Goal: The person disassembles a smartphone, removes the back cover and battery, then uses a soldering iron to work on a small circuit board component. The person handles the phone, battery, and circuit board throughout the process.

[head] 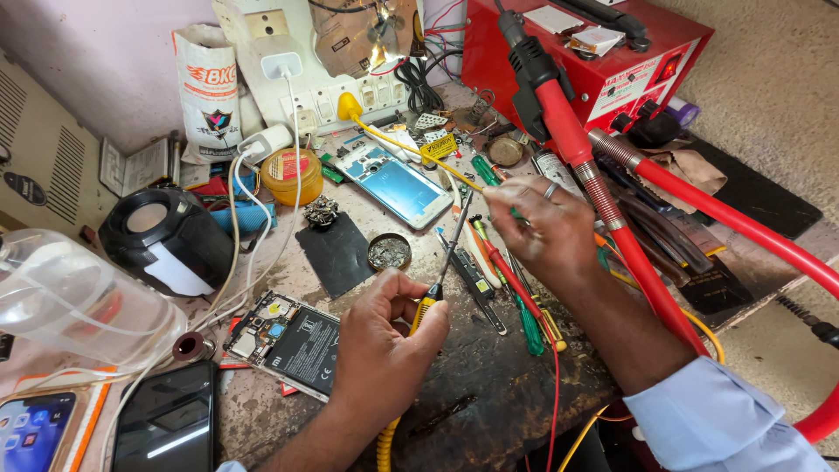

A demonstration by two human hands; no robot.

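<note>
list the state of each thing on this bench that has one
left hand: gripping a yellow-handled soldering iron, tip raised
right hand: pinching something small, too small to tell
opened phone: back cover off, insides exposed
phone frame: lying flat
small round tin: lid off
white charger: plugged in

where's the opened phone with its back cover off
In the head view the opened phone lies at the bench's lower left, just left of the left hand holding the soldering iron, with a dark phone below-left of it.
</note>
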